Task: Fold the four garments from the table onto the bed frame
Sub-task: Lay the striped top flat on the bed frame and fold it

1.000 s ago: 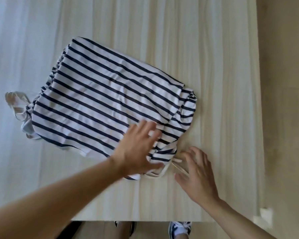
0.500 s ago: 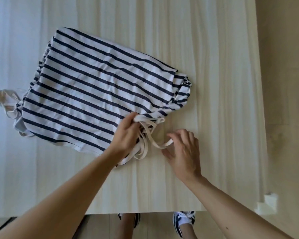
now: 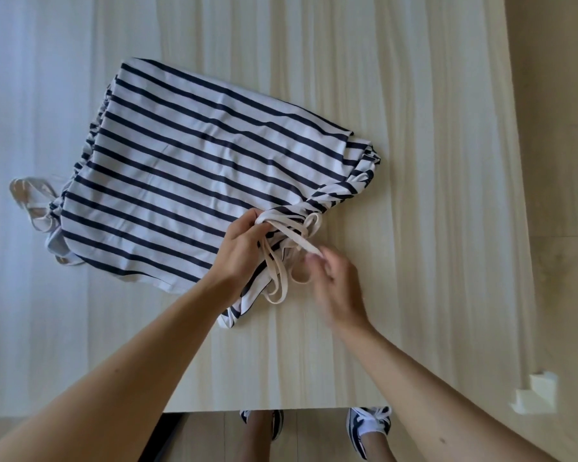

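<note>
The striped garment lies folded on the table, its near corner hidden under the left hand, which grips a bunch of white straps. The right hand is blurred, fingers at one strap's end; I can't tell whether it's pinching.

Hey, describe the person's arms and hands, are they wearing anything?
The left forearm and right forearm are bare as far as the frame shows: no sleeves, watch or bracelet. The left hand and right hand wear no gloves; I see no rings, though the right hand is motion-blurred.
</note>
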Available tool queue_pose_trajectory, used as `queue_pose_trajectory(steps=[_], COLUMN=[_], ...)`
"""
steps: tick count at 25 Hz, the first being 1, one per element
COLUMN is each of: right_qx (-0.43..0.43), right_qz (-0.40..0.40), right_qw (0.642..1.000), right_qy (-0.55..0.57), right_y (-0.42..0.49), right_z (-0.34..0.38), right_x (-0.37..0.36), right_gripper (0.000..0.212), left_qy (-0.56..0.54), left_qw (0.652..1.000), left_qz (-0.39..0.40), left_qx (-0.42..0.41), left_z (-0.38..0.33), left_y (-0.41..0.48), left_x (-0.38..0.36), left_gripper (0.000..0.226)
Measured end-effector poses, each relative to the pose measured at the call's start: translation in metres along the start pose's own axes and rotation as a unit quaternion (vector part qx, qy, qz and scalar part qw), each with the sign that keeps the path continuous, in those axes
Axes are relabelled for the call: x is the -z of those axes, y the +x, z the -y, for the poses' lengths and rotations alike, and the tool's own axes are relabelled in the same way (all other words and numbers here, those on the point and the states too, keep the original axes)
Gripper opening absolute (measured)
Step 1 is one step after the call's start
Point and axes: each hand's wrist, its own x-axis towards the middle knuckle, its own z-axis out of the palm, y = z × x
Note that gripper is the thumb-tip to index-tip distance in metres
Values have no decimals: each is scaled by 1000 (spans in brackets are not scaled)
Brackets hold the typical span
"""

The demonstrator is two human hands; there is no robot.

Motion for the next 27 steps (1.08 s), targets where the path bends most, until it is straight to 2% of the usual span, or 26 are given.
queue_pose_trajectory(steps=[3,6,9,11,13,14,16,18,20,22,23,25,27], right_qx=[-105,-110,-25,58,151,180,197,164,37,-85,-100,-65,5], right_qz=[-12,36,174,288,352,356,283,157,87,66,65,61,48], right_qw=[978,967,974,955,924,916,932,959,972,947,927,897,888], right_qy=[182,228,140,37,-17,-37,-112,-168,-213,-304,-357,-433,-456], right_y=[-13,-22,-17,-9,6,18,45,63,50,13,-7,-44,-66], right_z=[20,60,129,186,238,254,259,214,136,62,34,-4,-20], right_x=[45,100,155,167,149,133,101,83,73,65,57,38,22], right_gripper=[37,38,39,51,48,42,46,50,41,42,52,70,63], left_qy=[45,160,333,413,423,391,259,146,149,201,222,234,223], left_qw=[999,981,923,884,875,889,943,981,979,966,962,964,964], left_qz=[18,81,106,95,103,109,70,-30,-133,-164,-158,-127,-122], left_qx=[-16,-77,-160,-196,-211,-214,-195,-122,-42,8,13,-22,-71], left_z=[5,21,40,49,52,53,52,47,48,56,61,69,68], left_y=[1,-6,-16,-21,-22,-23,-24,-25,-25,-25,-27,-35,-40], left_x=[2,-1,-10,-17,-16,-14,-11,-7,-2,2,2,-4,-8], left_gripper=[18,16,29,43,45,43,41,38,34,30,27,25,22])
